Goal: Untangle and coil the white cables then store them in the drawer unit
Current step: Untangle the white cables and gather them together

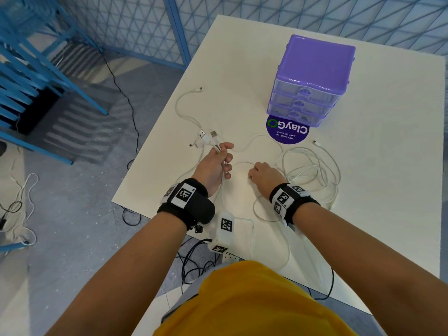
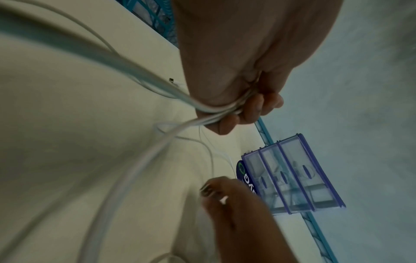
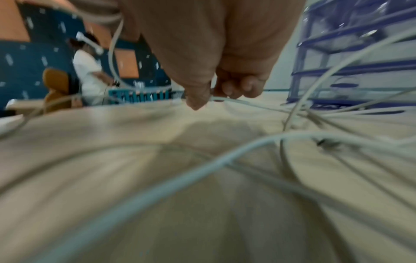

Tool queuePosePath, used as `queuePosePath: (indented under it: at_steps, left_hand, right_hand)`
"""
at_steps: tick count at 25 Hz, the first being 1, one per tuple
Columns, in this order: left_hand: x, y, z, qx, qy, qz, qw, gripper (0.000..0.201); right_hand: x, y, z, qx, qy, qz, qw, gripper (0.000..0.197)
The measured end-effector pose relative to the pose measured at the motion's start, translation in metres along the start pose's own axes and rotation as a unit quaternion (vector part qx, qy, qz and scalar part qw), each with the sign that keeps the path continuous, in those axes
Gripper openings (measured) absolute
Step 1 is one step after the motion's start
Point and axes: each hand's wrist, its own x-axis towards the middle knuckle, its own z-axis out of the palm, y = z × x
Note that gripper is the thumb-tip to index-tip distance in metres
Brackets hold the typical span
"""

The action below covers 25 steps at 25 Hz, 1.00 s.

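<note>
Several white cables (image 1: 312, 170) lie tangled on the white table (image 1: 363, 190). My left hand (image 1: 219, 161) grips a bunch of cable ends, with their USB plugs (image 1: 206, 135) sticking out above the fist; the left wrist view shows the fingers (image 2: 254, 108) curled round the strands (image 2: 216, 110). To its right, my right hand (image 1: 261, 173) pinches a single white cable (image 3: 236, 101) between thumb and fingers, low over the table. The purple drawer unit (image 1: 312, 78) stands at the back, its three clear drawers closed.
A round purple ClayGo sticker (image 1: 287, 132) lies in front of the drawer unit. One cable end (image 1: 198, 89) reaches toward the table's left edge, another plug (image 1: 316, 142) lies right of the sticker. Blue racks (image 1: 36, 69) and black floor cables (image 1: 194, 260) sit left of the table.
</note>
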Motion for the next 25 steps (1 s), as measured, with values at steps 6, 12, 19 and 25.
queuePosePath:
  at_steps: [6,12,19,25]
  left_hand:
    - [0.007,-0.009,0.016,0.120,0.025,0.060,0.991,0.028]
    - [-0.002,-0.014,0.054,-0.010,-0.129,0.096,0.987,0.027]
    - [-0.016,-0.023,0.079,0.027,-0.140,0.077,0.987,0.027]
    - [-0.023,-0.023,0.081,0.113,-0.211,0.065,0.969,0.032]
  right_hand:
    - [-0.042,0.006,-0.048,0.357,0.300,-0.018,0.884,0.016]
    - [-0.056,-0.011,-0.074,0.505,0.296,0.021,0.811,0.025]
    - [-0.080,0.014,-0.081,0.521,0.335,0.050,0.784,0.018]
    - [-0.092,0.015,-0.076,0.577,0.355,0.026,0.735,0.030]
